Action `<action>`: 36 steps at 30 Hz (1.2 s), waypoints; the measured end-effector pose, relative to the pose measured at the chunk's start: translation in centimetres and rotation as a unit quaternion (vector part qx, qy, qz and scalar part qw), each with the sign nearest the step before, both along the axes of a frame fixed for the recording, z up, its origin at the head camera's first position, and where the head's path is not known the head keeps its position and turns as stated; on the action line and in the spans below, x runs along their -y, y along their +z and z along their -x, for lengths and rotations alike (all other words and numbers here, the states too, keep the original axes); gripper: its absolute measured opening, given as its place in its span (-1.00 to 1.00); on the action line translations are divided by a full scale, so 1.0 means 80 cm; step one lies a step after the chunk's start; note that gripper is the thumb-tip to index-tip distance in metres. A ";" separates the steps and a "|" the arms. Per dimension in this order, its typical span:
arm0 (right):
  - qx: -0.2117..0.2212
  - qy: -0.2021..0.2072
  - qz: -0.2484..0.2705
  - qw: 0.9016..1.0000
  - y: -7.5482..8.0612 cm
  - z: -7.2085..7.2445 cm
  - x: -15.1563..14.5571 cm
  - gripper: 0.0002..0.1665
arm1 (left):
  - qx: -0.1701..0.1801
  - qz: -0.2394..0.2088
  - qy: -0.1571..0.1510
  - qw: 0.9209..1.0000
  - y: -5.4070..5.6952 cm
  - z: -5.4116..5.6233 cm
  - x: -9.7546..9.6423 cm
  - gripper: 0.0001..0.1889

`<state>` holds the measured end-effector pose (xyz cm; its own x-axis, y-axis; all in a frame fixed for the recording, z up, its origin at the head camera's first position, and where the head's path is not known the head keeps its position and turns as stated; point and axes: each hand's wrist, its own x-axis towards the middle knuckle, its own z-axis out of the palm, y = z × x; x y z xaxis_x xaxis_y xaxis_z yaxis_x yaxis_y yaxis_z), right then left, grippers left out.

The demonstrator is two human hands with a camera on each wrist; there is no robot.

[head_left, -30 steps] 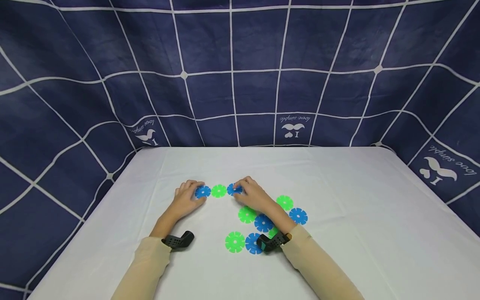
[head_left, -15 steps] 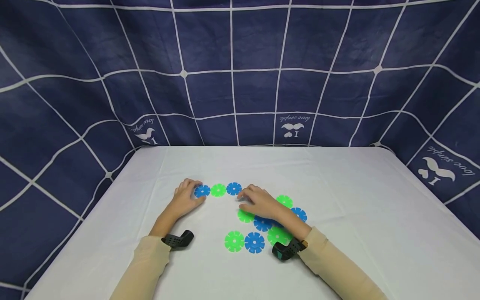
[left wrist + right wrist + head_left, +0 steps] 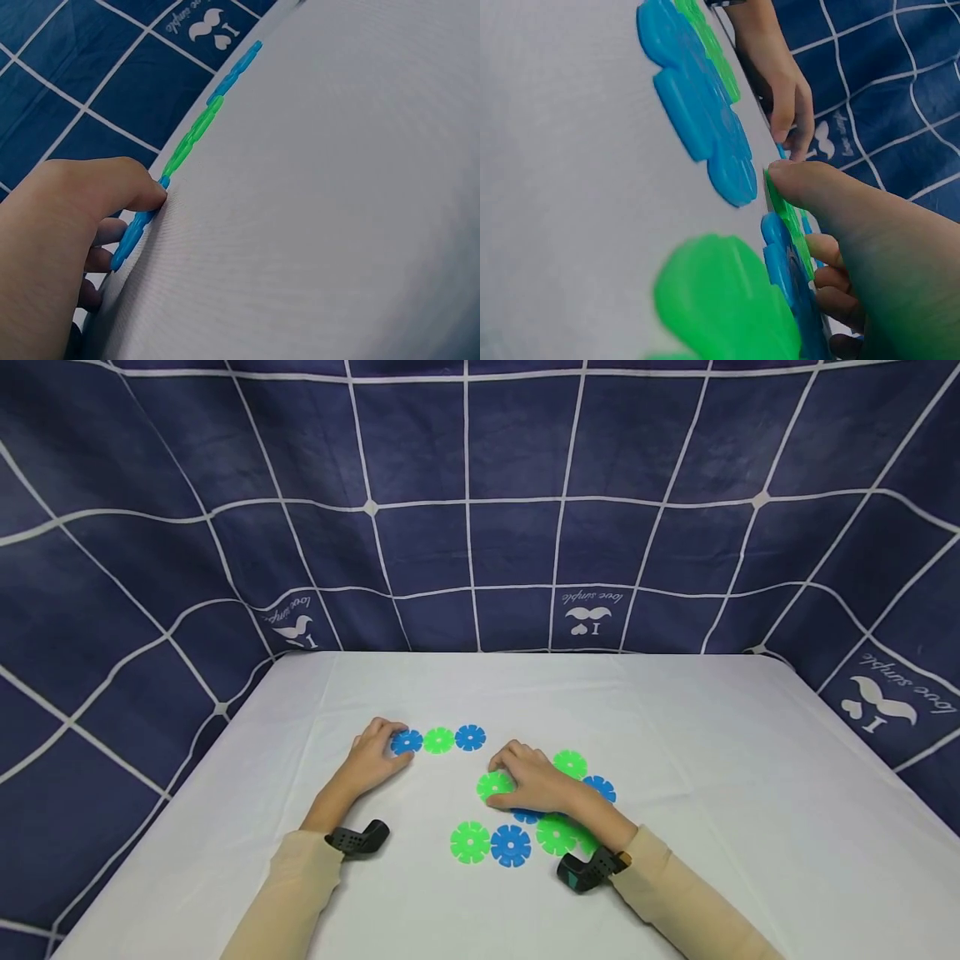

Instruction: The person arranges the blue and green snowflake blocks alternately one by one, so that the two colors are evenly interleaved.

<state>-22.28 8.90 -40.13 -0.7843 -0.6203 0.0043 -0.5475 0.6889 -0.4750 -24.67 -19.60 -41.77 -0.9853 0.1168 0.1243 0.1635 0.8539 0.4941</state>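
Note:
A row of three notched plastic discs lies towards the back of the table: a blue disc [image 3: 407,743], a green disc [image 3: 438,741] and another blue disc [image 3: 470,737]. My left hand [image 3: 371,754] holds the leftmost one at its edge; in the left wrist view the thumb is on the near side of that blue disc [image 3: 129,244], fingers behind. My right hand [image 3: 534,782] is below and right of the row, thumb and index finger around the rim of a loose green disc [image 3: 492,786]. In the right wrist view the thumb touches this green disc [image 3: 780,201].
Several more discs lie around the right forearm, among them a green one [image 3: 571,764], a blue one [image 3: 600,788] and a green one [image 3: 556,835]. Nearer the front are a green disc [image 3: 470,843] and a blue disc [image 3: 511,846]. A dark blue grid curtain [image 3: 517,543] hangs behind the white table [image 3: 720,735].
My right hand has let go of the row's right blue disc, drawn back down and right, and come around the loose green disc. My left hand has stayed in place.

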 end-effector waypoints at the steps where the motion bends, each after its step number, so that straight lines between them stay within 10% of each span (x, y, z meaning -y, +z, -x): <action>1: 0.001 0.000 0.005 1.000 -0.002 0.000 -0.001 -0.44 | -0.001 0.000 -0.001 1.000 0.000 0.000 0.000 -0.44; 27: 0.073 0.022 0.142 0.987 -0.011 0.006 0.000 -0.53 | 0.001 -0.002 0.001 1.000 -0.003 0.000 0.002 -0.44; 36: 0.078 -0.049 0.194 0.977 -0.005 0.019 -0.001 -0.60 | -0.019 -0.005 -0.019 1.000 -0.005 0.001 0.003 -0.44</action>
<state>-23.83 8.99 -40.56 -0.8498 -0.5175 0.1005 -0.3884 0.4859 -0.7830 -24.73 -19.81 -42.17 -0.9748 0.1534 0.1623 0.2149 0.8411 0.4963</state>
